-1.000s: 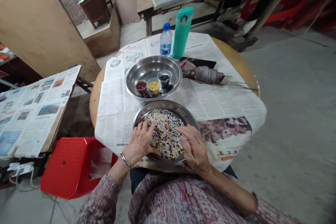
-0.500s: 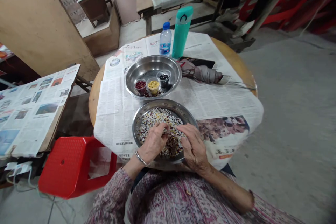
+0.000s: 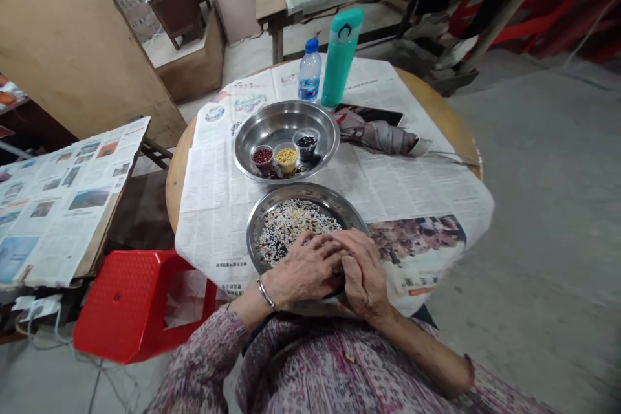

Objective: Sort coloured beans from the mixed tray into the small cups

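Observation:
The near steel bowl (image 3: 257, 215) holds a loose mix of white grains and red, yellow and dark beans (image 3: 286, 226). My left hand (image 3: 310, 268), with a silver bangle at the wrist, reaches over the bowl's near side with its fingers curled. Against its fingertips presses my right hand (image 3: 363, 272), also closed and bent inward. Together they form a cup above the near right part of the mix. Whatever lies between the palms is hidden. Behind, a second steel bowl (image 3: 272, 118) contains clear cups of red beans (image 3: 262, 156), yellow beans (image 3: 286, 156) and black beans (image 3: 306, 142).
Newspaper (image 3: 208, 207) covers the round table (image 3: 174, 191). A water bottle (image 3: 309, 71), a turquoise flask (image 3: 341, 58), a dark phone (image 3: 376, 114) and a folded grey umbrella (image 3: 381, 134) stand or lie at the back. A red stool (image 3: 121, 304) is at the left.
My hands were apart over the mix, with a dark clump of it showing between them. Now the left has moved right and they meet, covering that clump.

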A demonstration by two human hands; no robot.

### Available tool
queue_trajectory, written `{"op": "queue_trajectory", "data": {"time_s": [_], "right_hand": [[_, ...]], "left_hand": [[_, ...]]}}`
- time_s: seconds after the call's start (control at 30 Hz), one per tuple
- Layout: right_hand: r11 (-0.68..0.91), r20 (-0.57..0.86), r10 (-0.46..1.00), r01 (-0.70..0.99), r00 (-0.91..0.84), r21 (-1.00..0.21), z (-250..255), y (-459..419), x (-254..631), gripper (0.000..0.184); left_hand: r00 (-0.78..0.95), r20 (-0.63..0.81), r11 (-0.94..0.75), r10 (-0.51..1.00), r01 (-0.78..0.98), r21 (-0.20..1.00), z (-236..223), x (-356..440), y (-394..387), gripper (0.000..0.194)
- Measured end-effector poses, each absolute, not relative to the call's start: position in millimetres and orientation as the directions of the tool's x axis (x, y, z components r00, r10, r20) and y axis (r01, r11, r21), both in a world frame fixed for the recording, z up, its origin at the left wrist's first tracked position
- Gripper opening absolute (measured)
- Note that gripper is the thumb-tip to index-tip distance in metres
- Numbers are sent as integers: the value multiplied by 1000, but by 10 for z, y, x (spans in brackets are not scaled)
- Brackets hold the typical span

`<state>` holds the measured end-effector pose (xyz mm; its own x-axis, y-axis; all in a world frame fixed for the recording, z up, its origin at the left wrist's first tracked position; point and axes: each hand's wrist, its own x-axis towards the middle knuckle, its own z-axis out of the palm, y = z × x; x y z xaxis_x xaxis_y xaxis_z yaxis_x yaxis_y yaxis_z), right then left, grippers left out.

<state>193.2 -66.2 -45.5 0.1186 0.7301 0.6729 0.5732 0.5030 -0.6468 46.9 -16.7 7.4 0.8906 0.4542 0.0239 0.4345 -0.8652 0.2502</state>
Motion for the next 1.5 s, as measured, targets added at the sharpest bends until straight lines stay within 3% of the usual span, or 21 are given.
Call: {"op": "queue_trajectory", "data": {"time_s": [0.13, 0.27, 0.43, 0.6, 0.67, 0.8, 0.93, 1.1, 1.2, 1.3, 1.4, 1.5], "right_hand": [[496, 670, 734, 582, 116, -644, -441, -658, 1937, 43], [504, 673, 731, 575, 113, -644, -429, -650, 1928, 43], [500, 661, 740, 557, 123, -663, -433, -650, 1921, 40], [491, 654, 748, 565, 116, -662, -434, -647, 1921, 40], [490, 654, 747, 568, 117, -661, -440, -645, 1920, 40], [490, 652, 751, 575, 103, -656, -456, -643, 1921, 41], [494, 645, 761, 583, 69, -645, -464, -640, 1929, 42], [501, 644, 765, 610, 19, -613, -435, -619, 1928, 38], [493, 580, 807, 668, -113, -557, -396, -597, 1924, 28], [604, 463, 787, 661, -408, -445, -336, -553, 1913, 21], [768, 329, 632, 514, -702, -382, -272, -464, 1867, 25], [851, 274, 490, 385, -828, -358, -265, -325, 1770, 35]], "left_hand": [[928, -57, -907, 368, 371, 200, 77, 442, -148, 18], [911, -106, -899, 399, 411, 149, 119, 226, -81, 12], [817, -56, -773, 574, 564, 290, 126, 61, 165, 25], [638, 143, -636, 756, 667, 387, 27, 190, 341, 23], [625, 175, -640, 761, 678, 361, -21, 300, 317, 20], [733, 118, -729, 669, 619, 291, -99, 446, 162, 37], [827, 38, -802, 561, 533, 270, -78, 324, 24, 22], [727, 119, -727, 677, 633, 268, 11, 1, -2, 23], [642, 211, -673, 737, 668, 317, 9, -125, -19, 22], [543, 278, -610, 792, 700, 371, -43, -206, -81, 19], [465, 364, -589, 807, 676, 442, -136, -259, -158, 17], [366, 448, -571, 816, 633, 523, -231, -277, -208, 15]]}}
